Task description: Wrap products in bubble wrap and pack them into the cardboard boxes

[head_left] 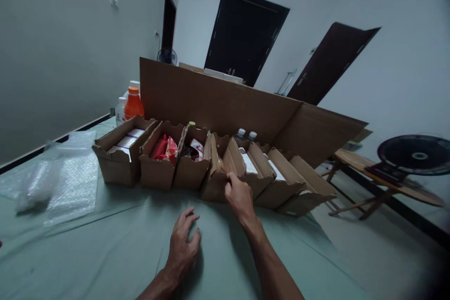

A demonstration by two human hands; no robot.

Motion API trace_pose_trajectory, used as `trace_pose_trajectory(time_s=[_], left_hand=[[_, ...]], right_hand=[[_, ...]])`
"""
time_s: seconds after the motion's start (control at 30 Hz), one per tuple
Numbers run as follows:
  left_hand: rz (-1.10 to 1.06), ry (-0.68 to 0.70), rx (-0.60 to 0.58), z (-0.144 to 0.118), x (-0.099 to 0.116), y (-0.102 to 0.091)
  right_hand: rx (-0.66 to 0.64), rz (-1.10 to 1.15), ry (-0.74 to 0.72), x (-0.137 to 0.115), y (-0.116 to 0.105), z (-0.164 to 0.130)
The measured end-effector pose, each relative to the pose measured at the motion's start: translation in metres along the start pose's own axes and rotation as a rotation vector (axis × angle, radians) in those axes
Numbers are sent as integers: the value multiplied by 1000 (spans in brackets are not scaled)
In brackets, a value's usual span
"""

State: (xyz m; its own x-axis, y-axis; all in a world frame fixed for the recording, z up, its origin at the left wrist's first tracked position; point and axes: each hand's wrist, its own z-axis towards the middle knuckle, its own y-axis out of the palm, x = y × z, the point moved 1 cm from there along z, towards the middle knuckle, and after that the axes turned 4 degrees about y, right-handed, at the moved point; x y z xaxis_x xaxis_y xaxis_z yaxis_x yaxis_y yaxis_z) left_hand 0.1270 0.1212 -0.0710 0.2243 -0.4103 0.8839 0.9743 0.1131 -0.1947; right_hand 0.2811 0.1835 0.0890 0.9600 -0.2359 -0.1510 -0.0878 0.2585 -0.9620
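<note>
Green cloth [105, 243]: right hand [239, 197] on cardboard box [220, 178].

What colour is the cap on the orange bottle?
Orange, like the bottle itself; the head view shows it, back left.

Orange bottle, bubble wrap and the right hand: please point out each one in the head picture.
orange bottle [133, 106], head view, on its orange body below the cap.
bubble wrap [72, 183], head view, on the flat sheet's middle.
right hand [239, 195], head view, on the back of the hand.
</note>
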Motion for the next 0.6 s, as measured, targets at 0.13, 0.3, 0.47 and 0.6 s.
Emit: trace_pose_trajectory(time_s=[0.13, 0.3, 0.47, 0.6], left_hand=[[-107, -111, 135, 10, 1, -14], [-178, -229, 206, 18, 3, -31], [-268, -261, 74, 5, 24, -41], [-373, -190, -46, -10, 49, -42]], right_hand=[[-22, 86, -58, 24, -14, -80], [-128, 324, -186, 99, -52, -175], [34, 382, 13, 186, -72, -224], [192, 554, 228, 211, -45, -251]])
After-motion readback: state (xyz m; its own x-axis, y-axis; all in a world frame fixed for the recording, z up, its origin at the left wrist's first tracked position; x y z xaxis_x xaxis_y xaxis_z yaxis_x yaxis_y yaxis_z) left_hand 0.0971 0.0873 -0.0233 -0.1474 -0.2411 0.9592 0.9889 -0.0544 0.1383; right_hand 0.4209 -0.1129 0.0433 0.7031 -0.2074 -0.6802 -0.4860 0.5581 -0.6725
